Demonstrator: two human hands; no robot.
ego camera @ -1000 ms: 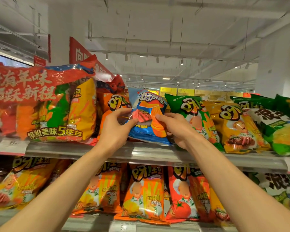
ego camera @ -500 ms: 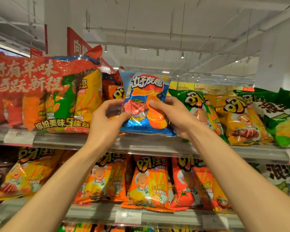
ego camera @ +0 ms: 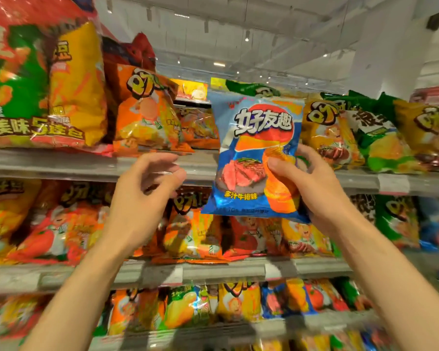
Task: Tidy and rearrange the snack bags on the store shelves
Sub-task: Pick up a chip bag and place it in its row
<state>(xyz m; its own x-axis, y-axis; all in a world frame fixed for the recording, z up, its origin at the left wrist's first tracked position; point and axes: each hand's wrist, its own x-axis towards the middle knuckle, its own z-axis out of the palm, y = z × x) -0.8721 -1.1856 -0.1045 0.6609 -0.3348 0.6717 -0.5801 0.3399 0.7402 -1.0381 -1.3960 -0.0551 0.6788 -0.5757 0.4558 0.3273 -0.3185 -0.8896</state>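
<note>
A blue snack bag (ego camera: 254,138) with a steak picture hangs upright in front of the top shelf (ego camera: 61,163). My right hand (ego camera: 312,188) grips its lower right side, thumb on the front. My left hand (ego camera: 142,193) hovers just left of the bag with loosely curled fingers, apart from it and holding nothing. An orange bag (ego camera: 147,112) stands on the top shelf behind my left hand, and a yellow-brown bag (ego camera: 327,133) sits just right of the blue one.
A big red multipack (ego camera: 36,79) fills the top shelf's left end. Green and yellow bags (ego camera: 390,138) line its right end. Orange bags (ego camera: 193,231) crowd the middle shelf, mixed bags (ego camera: 238,305) the lower one. White price tags (ego camera: 393,184) hang on the shelf rails.
The blue bag came off the top shelf and moved out toward me and to the right. My left hand let go of it; my right hand kept its hold.
</note>
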